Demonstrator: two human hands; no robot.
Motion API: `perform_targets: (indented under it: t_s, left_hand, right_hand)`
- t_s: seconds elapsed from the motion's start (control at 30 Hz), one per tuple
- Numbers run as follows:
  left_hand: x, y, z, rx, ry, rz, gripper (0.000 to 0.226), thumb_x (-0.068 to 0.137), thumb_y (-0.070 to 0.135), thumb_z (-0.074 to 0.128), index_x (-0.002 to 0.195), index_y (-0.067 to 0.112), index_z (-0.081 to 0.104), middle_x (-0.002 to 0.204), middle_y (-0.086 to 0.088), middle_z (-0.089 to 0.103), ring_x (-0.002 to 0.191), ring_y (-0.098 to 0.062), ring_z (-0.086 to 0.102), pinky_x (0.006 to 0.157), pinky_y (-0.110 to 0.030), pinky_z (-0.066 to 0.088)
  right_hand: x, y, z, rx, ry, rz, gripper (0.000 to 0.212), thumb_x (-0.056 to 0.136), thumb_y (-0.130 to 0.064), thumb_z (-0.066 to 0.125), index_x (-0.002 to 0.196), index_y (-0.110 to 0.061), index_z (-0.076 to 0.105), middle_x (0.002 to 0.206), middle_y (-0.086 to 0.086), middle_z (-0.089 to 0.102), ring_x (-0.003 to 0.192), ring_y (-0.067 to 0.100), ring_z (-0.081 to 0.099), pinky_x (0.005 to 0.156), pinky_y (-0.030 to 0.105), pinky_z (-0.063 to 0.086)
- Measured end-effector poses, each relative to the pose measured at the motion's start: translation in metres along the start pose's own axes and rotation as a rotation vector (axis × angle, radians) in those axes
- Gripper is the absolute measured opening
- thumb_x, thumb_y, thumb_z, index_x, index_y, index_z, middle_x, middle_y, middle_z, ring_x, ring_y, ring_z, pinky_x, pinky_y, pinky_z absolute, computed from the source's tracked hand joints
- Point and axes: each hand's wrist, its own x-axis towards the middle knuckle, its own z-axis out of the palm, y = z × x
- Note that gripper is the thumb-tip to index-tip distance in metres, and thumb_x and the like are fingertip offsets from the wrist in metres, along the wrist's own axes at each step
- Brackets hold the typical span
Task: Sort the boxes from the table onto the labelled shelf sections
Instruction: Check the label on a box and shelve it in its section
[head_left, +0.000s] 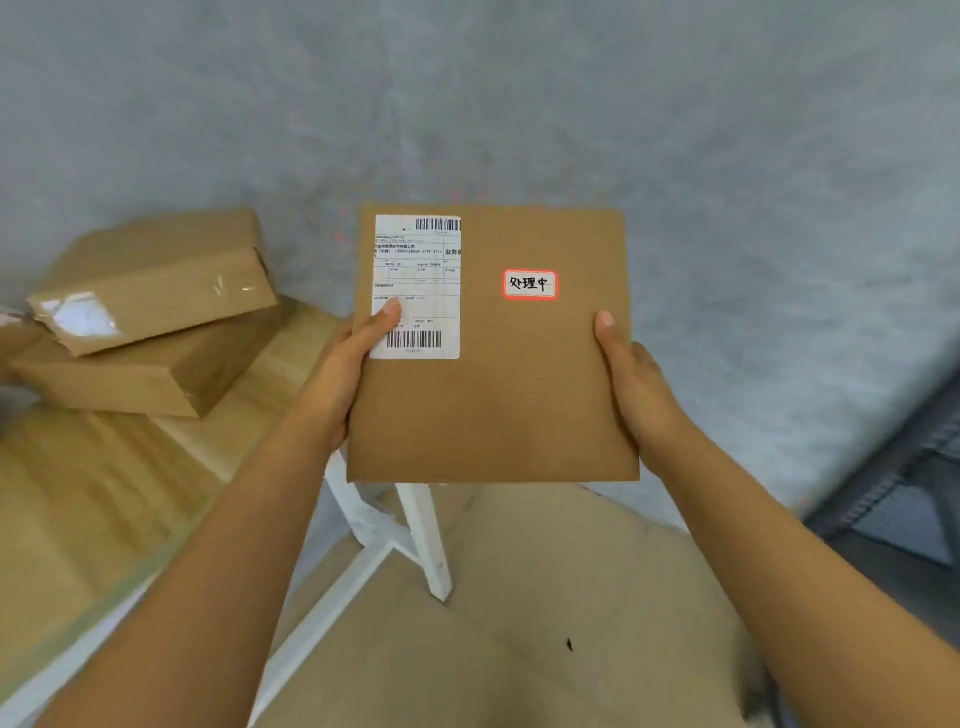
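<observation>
Both arms stretched forward. Left hand (343, 384) gripping the left edge of a flat brown box (493, 364), thumb lying on its white shipping label (418, 286). Right hand (636, 395) gripping the right edge, thumb on top. Box held up between the two grips, face toward the camera, long side running up and down. Small red-rimmed sticker (530, 284) just above the right grip. Left of the left grip, two stacked boxes (150, 322) on the wooden counter (88, 499). Grey floor (753, 208) beyond and right of the grips.
</observation>
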Motion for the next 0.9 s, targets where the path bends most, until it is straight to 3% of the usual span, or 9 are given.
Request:
perform_targets:
  t_s: [0.13, 0.3, 0.5, 0.67, 0.83, 0.9]
  left_hand:
    - [-0.044, -0.061, 0.074, -0.027, -0.101, -0.204, 0.041, 0.093, 0.043, 0.059, 0.125, 0.018, 0.067, 0.115, -0.009, 0.073, 0.101, -0.025, 0.072, 0.085, -0.039, 0.058]
    - [-0.094, -0.113, 0.125, -0.001, -0.184, -0.357, 0.039, 0.090, 0.041, 0.063, 0.121, 0.019, 0.068, 0.110, -0.008, 0.075, 0.096, -0.024, 0.074, 0.077, -0.036, 0.061]
    - [-0.129, -0.168, 0.175, 0.058, -0.367, -0.461, 0.060, 0.078, 0.048, 0.072, 0.130, 0.021, 0.061, 0.116, -0.007, 0.073, 0.107, -0.028, 0.070, 0.092, -0.045, 0.055]
    - [-0.143, -0.200, 0.215, 0.114, -0.608, -0.546, 0.056, 0.082, 0.048, 0.071, 0.130, 0.021, 0.063, 0.120, -0.008, 0.072, 0.110, -0.030, 0.068, 0.097, -0.051, 0.052]
    - [-0.171, -0.220, 0.260, 0.127, -0.712, -0.576, 0.058, 0.082, 0.047, 0.072, 0.133, 0.020, 0.060, 0.121, -0.009, 0.071, 0.110, -0.031, 0.068, 0.092, -0.046, 0.054]
    - [-0.184, -0.223, 0.283, 0.129, -0.759, -0.580, 0.058, 0.083, 0.048, 0.071, 0.133, 0.021, 0.059, 0.122, -0.008, 0.071, 0.111, -0.030, 0.068, 0.092, -0.046, 0.054]
  right_hand:
    - [-0.064, 0.073, -0.071, 0.095, 0.113, 0.185, 0.097, 0.063, -0.092, 0.054, 0.129, -0.022, 0.059, 0.113, -0.003, 0.073, 0.094, 0.014, 0.074, 0.083, 0.037, 0.060]
    - [-0.145, 0.140, -0.119, 0.189, 0.223, 0.330, 0.100, 0.057, -0.094, 0.056, 0.128, -0.025, 0.060, 0.112, -0.003, 0.074, 0.098, 0.017, 0.073, 0.090, 0.042, 0.057]
    - [-0.232, 0.192, -0.160, 0.245, 0.481, 0.448, 0.108, 0.044, -0.100, 0.057, 0.125, -0.029, 0.062, 0.114, -0.004, 0.073, 0.101, 0.020, 0.072, 0.094, 0.045, 0.055]
    - [-0.300, 0.217, -0.169, 0.327, 0.672, 0.467, 0.097, 0.056, -0.092, 0.058, 0.129, -0.027, 0.060, 0.117, -0.005, 0.072, 0.104, 0.017, 0.071, 0.095, 0.044, 0.055]
    - [-0.355, 0.228, -0.193, 0.356, 0.790, 0.500, 0.073, 0.075, -0.081, 0.054, 0.125, -0.027, 0.057, 0.115, -0.005, 0.071, 0.101, 0.015, 0.070, 0.089, 0.038, 0.055]
    - [-0.374, 0.229, -0.210, 0.380, 0.828, 0.497, 0.076, 0.070, -0.082, 0.056, 0.124, -0.029, 0.058, 0.114, -0.006, 0.072, 0.101, 0.016, 0.070, 0.092, 0.040, 0.054]
